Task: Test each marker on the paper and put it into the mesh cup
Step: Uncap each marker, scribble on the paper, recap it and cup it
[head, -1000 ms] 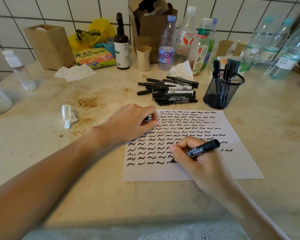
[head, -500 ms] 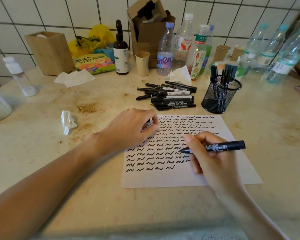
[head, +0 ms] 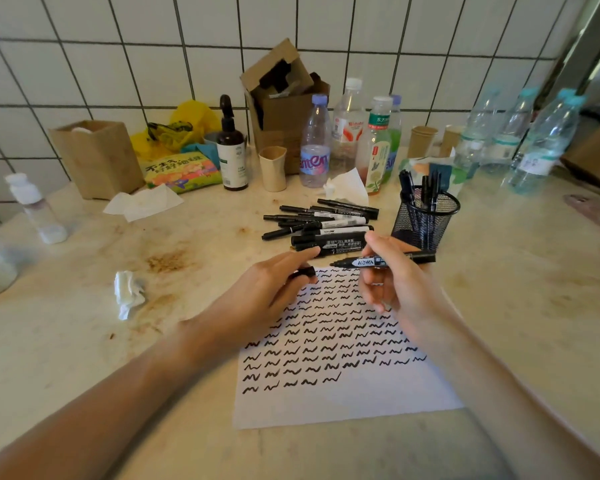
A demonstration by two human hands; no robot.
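White square tiles with dark grout back a pale, stained stone counter (head: 499,306), and near its front edge lies a white sheet of paper (head: 343,407) covered in rows of short black squiggles, with only a bare strip left along its near side. Above the far end of that sheet, the right hand (head: 392,282) pinches a black marker with a blue-and-white label (head: 383,261) between thumb and curled fingers, holding it level with its bare tip pointing left. The left hand (head: 267,292) sits just to the left of that tip with a small black cap (head: 303,272) gripped between thumb and fingers, the cap and tip close but apart. Judging by this, the marker in hand has had its test and is about to be capped, so dropping it into the cup is the step still owed. Far and to the right of the hands stands a black wire-mesh cup (head: 426,220), which already holds several dark markers upright; I would guess these are the finished ones. Just left of the cup, a loose pile of black and white-barrelled markers (head: 321,223) lies flat on the counter, roughly a dozen, though overlap makes the count uncertain. If those are all untested, the task looks well under way but far from done, and the many squiggles outnumber the markers visible in the cup.
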